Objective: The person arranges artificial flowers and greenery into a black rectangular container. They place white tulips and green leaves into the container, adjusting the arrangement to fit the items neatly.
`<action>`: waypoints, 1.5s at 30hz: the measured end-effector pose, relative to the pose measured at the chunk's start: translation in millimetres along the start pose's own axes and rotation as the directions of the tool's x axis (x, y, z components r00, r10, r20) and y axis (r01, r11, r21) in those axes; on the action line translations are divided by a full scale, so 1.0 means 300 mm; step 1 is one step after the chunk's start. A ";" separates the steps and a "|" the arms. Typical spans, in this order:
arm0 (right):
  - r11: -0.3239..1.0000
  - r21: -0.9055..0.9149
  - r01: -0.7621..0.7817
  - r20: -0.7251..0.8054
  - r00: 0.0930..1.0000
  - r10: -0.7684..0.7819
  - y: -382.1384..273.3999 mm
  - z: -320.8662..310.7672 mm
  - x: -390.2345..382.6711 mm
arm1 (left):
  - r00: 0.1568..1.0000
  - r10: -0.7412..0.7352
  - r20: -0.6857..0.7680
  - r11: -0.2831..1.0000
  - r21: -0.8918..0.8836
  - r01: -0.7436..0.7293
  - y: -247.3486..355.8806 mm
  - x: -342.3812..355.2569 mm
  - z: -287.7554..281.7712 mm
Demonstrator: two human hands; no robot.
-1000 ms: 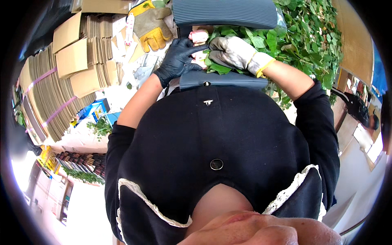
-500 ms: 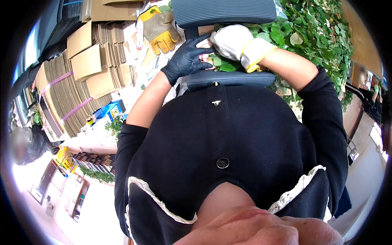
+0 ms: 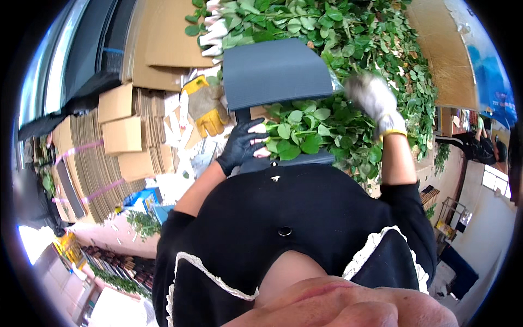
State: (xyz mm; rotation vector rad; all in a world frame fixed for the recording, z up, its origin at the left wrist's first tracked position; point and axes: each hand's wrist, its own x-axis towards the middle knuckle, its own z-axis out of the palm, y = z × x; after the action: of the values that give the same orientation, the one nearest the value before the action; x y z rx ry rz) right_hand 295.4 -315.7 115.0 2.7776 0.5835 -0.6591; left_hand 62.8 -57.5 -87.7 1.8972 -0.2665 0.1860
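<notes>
My left hand (image 3: pixel 243 144), in a black glove, has its fingers spread over pale pink flower heads at the left end of a bunch of leafy green stems (image 3: pixel 302 128). The bunch lies between an upper dark grey ribbed sheet (image 3: pixel 278 73) and a lower dark grey ribbed sheet (image 3: pixel 313 158) close to my body. My right hand (image 3: pixel 373 101), in a white glove with a yellow-edged cuff, is off to the right above more leaves. Motion smears its fingers, and whether it holds anything does not show.
Leafy stems (image 3: pixel 376 49) cover the far and right side of the table. A yellow and grey work glove (image 3: pixel 204 106) lies left of the sheets. Stacked flat cardboard (image 3: pixel 87 158) with pink straps stands further left, with a large brown sheet (image 3: pixel 169 43) beyond it.
My right hand has left the bunch and swung to the right, uncovering its leaves. The left hand stays at the flower heads, with its fingers spread. The view has shifted, showing more of the table's far side.
</notes>
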 end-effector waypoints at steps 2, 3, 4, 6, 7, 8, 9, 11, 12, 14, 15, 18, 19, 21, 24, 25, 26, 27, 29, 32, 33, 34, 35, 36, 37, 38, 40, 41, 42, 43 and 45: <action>0.885 0.327 0.331 -0.714 0.701 0.001 -0.080 -0.180 0.055 | 0.998 -0.038 0.042 0.998 0.060 0.036 0.003 -0.011 -0.013; 0.837 0.327 0.439 -0.714 0.695 -0.086 -0.156 -0.253 0.148 | 0.997 -0.063 0.032 0.997 0.050 0.061 -0.018 -0.027 -0.014; 0.862 0.184 0.473 -0.709 0.671 -0.217 -0.238 -0.295 0.246 | 0.996 -0.081 0.029 0.996 0.024 0.080 -0.039 -0.039 -0.001; 0.924 -0.048 0.378 -0.455 0.816 -0.357 -0.315 -0.265 0.478 | 0.996 0.058 0.063 0.987 0.145 -0.066 -0.005 0.002 -0.004; 0.950 -0.110 0.291 -0.235 0.922 -0.309 -0.320 -0.233 0.575 | 0.994 -0.037 0.103 0.998 0.046 0.032 -0.050 -0.016 0.026; 0.962 -0.117 0.246 -0.066 0.965 -0.254 -0.323 -0.206 0.654 | 0.981 -0.144 0.130 0.988 -0.040 0.151 -0.092 -0.046 0.047; 0.899 0.438 0.021 0.001 1.000 -0.024 -0.263 -0.083 0.796 | 0.956 -0.233 0.178 0.957 -0.133 0.258 -0.137 -0.062 0.085; 0.958 0.104 0.267 -0.310 0.924 -0.224 -0.335 -0.164 0.737 | 0.987 -0.117 0.108 0.993 -0.003 0.118 -0.139 -0.076 0.051; 0.952 -0.020 0.305 -0.492 0.826 -0.275 -0.323 -0.190 0.684 | 0.995 -0.065 0.081 0.997 0.035 0.062 -0.076 -0.042 0.023; 0.939 -0.029 0.342 -0.836 0.507 -0.211 -0.309 -0.283 0.565 | 0.997 0.070 0.037 0.987 0.142 -0.074 -0.046 -0.017 0.011; 0.940 -0.085 0.329 -0.925 0.325 -0.197 -0.292 -0.335 0.521 | 0.998 0.058 0.029 0.987 0.147 -0.061 -0.034 -0.014 0.014; 0.948 -0.099 0.302 -0.987 0.095 -0.133 -0.325 -0.470 0.402 | 0.996 0.076 0.045 0.983 0.164 -0.082 -0.031 -0.019 -0.003; 0.938 -0.158 0.309 -0.986 0.000 -0.166 -0.355 -0.473 0.374 | 0.994 0.089 0.070 0.980 0.171 -0.100 -0.025 -0.010 -0.024; 0.942 -0.178 0.285 -0.980 0.036 -0.196 -0.396 -0.445 0.341 | 0.995 0.073 0.075 0.972 0.218 -0.087 0.012 -0.007 -0.042; 0.926 -0.269 0.264 -0.946 0.110 -0.306 -0.334 -0.346 0.393 | 0.993 -0.082 0.085 0.997 0.019 0.081 0.043 0.004 -0.031; 0.923 -0.264 0.278 -0.937 0.152 -0.314 -0.308 -0.316 0.393 | 0.986 -0.108 0.124 0.994 -0.020 0.111 0.048 0.012 -0.034; 0.921 -0.259 0.292 -0.927 0.193 -0.322 -0.281 -0.294 0.395 | 0.978 -0.131 0.164 0.988 -0.058 0.142 0.050 0.023 -0.047; 0.935 -0.226 0.274 -0.915 0.268 -0.300 -0.280 -0.290 0.380 | 0.965 -0.221 0.144 0.962 -0.133 0.240 0.067 0.025 -0.068; 0.940 -0.233 0.248 -0.905 0.299 -0.303 -0.254 -0.289 0.357 | 0.958 -0.225 0.178 0.961 -0.121 0.248 0.149 0.050 -0.156; 0.938 -0.255 0.234 -0.887 0.330 -0.323 -0.233 -0.330 0.289 | 0.926 -0.363 0.102 0.809 -0.458 0.367 0.229 0.058 -0.363; 0.933 -0.272 0.236 -0.894 0.297 -0.336 -0.241 -0.337 0.269 | 0.878 -0.473 -0.079 0.762 -0.537 0.362 0.139 0.069 -0.452; 0.924 -0.257 0.283 -0.909 0.254 -0.331 -0.251 -0.328 0.238 | 0.791 -0.557 -0.252 0.724 -0.614 0.315 0.046 0.083 -0.537; 0.927 -0.248 0.281 -0.904 0.278 -0.326 -0.216 -0.273 0.237 | 0.778 -0.583 -0.236 0.581 -0.790 0.196 0.220 0.290 -0.452; 0.915 -0.245 0.322 -0.908 0.256 -0.333 -0.248 -0.258 0.207 | 0.990 -0.137 0.020 0.167 -0.985 0.043 0.133 0.308 -0.534; 0.871 -0.272 0.410 -0.870 0.282 -0.404 -0.253 -0.250 0.190 | 0.998 -0.036 0.043 0.045 -0.998 0.045 0.103 0.356 -0.536; 0.870 -0.238 0.432 -0.822 0.388 -0.417 -0.251 -0.239 0.158 | 0.851 -0.517 0.096 0.014 -0.993 0.120 0.159 0.427 -0.537; 0.803 -0.182 0.568 -0.794 0.397 -0.460 -0.307 -0.291 0.084 | 0.974 -0.225 0.025 -0.024 -1.000 0.020 0.093 0.398 -0.563; 0.731 -0.214 0.648 -0.838 0.263 -0.479 -0.315 -0.307 0.076 | 0.963 -0.268 -0.006 0.126 -0.992 0.029 0.113 0.408 -0.542; 0.651 -0.251 0.716 -0.872 0.125 -0.474 -0.326 -0.324 0.065 | 0.951 -0.307 -0.039 0.275 -0.960 0.049 0.138 0.416 -0.530; 0.660 -0.283 0.696 -0.854 0.131 -0.504 -0.380 -0.359 0.007 | 0.956 -0.292 -0.024 0.309 -0.948 0.071 0.175 0.407 -0.527; 0.514 -0.186 0.837 -0.852 0.124 -0.509 -0.436 -0.362 0.017 | 0.916 -0.396 -0.060 0.734 -0.621 0.276 0.266 0.439 -0.479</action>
State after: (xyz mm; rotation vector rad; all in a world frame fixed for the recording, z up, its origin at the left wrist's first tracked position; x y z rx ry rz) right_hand 284.9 -164.1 191.0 2.7999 2.3057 0.7667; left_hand 167.7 39.9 66.7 1.2416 0.1501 0.0223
